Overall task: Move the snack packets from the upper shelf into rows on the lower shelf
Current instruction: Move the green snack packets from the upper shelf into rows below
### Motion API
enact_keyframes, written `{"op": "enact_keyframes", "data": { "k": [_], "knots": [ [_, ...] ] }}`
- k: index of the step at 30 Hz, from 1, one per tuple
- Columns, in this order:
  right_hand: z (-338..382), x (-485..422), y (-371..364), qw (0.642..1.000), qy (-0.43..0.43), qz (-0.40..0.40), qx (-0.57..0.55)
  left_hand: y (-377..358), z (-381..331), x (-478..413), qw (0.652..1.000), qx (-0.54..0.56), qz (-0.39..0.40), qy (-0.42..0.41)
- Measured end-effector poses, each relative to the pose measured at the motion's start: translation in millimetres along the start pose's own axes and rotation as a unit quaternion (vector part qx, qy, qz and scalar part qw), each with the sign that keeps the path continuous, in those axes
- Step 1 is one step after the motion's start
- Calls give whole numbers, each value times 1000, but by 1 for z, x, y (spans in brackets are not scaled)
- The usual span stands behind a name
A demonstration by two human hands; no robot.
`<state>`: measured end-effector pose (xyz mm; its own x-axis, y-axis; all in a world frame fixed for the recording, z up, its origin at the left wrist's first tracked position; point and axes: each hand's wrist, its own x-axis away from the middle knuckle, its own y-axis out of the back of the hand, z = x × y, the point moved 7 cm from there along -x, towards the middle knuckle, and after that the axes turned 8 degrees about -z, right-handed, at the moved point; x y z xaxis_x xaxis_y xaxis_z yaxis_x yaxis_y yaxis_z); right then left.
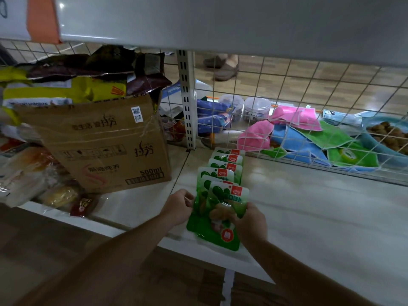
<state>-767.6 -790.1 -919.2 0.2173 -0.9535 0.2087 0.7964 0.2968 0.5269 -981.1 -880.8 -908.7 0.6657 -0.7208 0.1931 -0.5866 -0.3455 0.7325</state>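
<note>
**Seating the front packet square with its row**

Both hands are on the front packet (215, 219), a green pouch at the near edge of the lower shelf (320, 208). The left hand (180, 205) pinches its left edge with curled fingers. The right hand (249, 219) has a closed grip on the right side, thumb over the face. Neither grip holds anything else. Behind it, a row of packets (225, 166) overlaps like tiles and runs back to the wire mesh (309, 89), just to the right of the cardboard box (103, 142).

The step seems to be setting this pouch down as the newest member of the row. To do it well:

- Line its top edge up parallel with the pouch behind, so the red logo corners form one line.
- Match the overlap of the other pouches, so that none hides its neighbour.
- Its lower end appears to reach the shelf lip, so push it slightly back before letting go, or it may slide off.
- Release one side at a time, with the other grip steadying the slippery film.
</note>
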Motion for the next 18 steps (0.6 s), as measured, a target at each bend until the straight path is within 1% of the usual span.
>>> {"op": "enact_keyframes", "data": {
  "k": [7, 10, 14, 18],
  "knots": [
    [-14, 1, -29, 996, 29, 10, 84, 10, 5, -2, 1000, 0, -15, -2],
    [-15, 5, -34, 996, 35, 13, 81, 8, 8, -3, 1000, -4, -11, 3],
    [-10, 3, -29, 996, 54, 0, 70, 5, 9, -7, 999, -23, -35, 27],
    [-2, -4, -16, 992, 95, -29, 71, 2, 3, -13, 997, 0, -53, 55]
  ]
}}
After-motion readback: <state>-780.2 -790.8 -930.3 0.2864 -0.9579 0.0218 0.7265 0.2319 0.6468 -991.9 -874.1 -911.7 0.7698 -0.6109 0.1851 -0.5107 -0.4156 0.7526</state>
